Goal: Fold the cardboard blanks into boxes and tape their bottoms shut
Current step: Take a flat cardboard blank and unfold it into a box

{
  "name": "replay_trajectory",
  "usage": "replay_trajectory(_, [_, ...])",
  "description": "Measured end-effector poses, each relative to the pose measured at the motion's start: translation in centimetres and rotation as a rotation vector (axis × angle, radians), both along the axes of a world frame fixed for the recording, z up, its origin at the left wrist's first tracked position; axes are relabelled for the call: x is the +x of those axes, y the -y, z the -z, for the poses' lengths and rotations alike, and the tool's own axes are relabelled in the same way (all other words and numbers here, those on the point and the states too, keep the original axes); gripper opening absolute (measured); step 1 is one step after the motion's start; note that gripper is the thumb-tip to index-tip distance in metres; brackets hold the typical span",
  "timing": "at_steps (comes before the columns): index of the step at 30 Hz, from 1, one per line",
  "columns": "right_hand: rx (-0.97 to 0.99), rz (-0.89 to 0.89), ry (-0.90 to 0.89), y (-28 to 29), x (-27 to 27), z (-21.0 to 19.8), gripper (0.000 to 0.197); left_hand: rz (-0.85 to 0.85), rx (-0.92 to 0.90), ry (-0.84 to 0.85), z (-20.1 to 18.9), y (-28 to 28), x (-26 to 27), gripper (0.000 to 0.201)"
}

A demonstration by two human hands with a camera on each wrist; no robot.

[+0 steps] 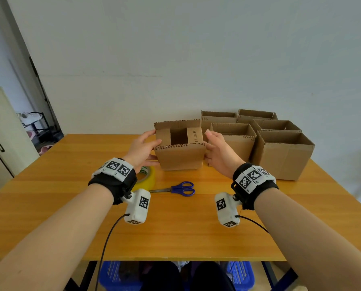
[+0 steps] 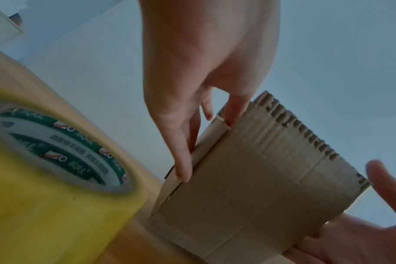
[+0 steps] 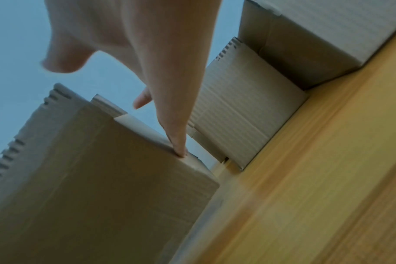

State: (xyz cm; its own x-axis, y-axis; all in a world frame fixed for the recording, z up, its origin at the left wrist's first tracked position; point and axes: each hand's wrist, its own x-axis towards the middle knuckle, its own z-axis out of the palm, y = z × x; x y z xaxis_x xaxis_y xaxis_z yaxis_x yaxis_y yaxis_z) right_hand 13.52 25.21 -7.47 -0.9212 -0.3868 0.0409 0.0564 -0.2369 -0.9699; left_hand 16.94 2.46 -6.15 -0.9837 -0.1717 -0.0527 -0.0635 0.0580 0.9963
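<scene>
A brown cardboard box (image 1: 181,158) stands on the wooden table (image 1: 175,227), its open end up. Both short flaps are folded inward; the two long flaps stand upright. My left hand (image 1: 147,147) presses its left side with straight fingers (image 2: 183,160), the thumb at the near top corner. My right hand (image 1: 212,147) presses the right side the same way, one straight finger (image 3: 174,135) on the box edge (image 3: 90,178) and the thumb held apart. The box (image 2: 249,187) sits between both palms. A yellowish tape roll (image 1: 148,177) (image 2: 57,178) lies just under my left wrist.
Blue-handled scissors (image 1: 175,189) lie in front of the box. Several folded open boxes (image 1: 280,156) crowd the table's back right, the nearest (image 3: 242,114) close to my right hand. A cabinet (image 1: 3,139) stands at the left. Blue baskets (image 1: 240,274) sit under the table.
</scene>
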Motion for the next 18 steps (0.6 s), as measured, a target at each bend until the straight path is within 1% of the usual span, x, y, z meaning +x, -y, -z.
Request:
replay_trajectory(5, [0.033,-0.089,-0.053,-0.57,-0.19,0.22,0.077,-0.023,0.009,-0.007,-0.11,0.03,0.07,0.04])
replay_trajectory(7, [0.051,-0.104,-0.052,-0.64,-0.34,0.32,0.081,-0.018,0.019,0.001,-0.06,0.05,0.09,0.039])
replay_trajectory(9, [0.063,-0.108,-0.043,-0.66,-0.48,0.45,0.075,-0.018,0.028,-0.001,-0.01,0.05,0.12,0.041])
replay_trajectory(10, [0.067,-0.104,-0.043,-0.66,-0.57,0.58,0.066,-0.014,0.023,-0.007,0.0,0.05,0.17,0.043])
replay_trajectory(12, [0.058,-0.069,-0.039,-0.58,-0.57,0.7,0.041,0.01,0.013,-0.013,0.08,0.13,0.19,0.047])
replay_trajectory(13, [0.05,-0.046,-0.033,-0.5,-0.52,0.7,0.033,0.025,0.005,-0.015,0.11,0.17,0.24,0.048])
replay_trajectory(15, [0.048,0.006,-0.017,-0.27,-0.52,0.74,0.03,0.057,-0.023,-0.031,0.2,0.23,0.39,0.051])
replay_trajectory(18, [0.097,0.078,-0.008,0.14,-0.63,0.84,0.044,0.103,-0.033,-0.059,0.29,0.19,0.5,0.053])
